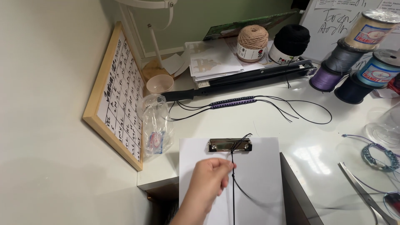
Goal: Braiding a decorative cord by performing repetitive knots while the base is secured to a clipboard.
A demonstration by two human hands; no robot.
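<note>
One hand — probably the left, hard to tell — has its fingers pinched on the black cord, just below the clipboard clip. Cord runs down from the clip. Scissors lie well right of the clipboard on the tabletop.

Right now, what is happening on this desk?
A person's hand pinches a black cord that hangs from the metal clip of a white clipboard; which hand it is cannot be told, and no other hand shows. Two finished beaded bracelets lie behind the board on the white desk, with thread spools at the right and scissors near the edge.
</note>
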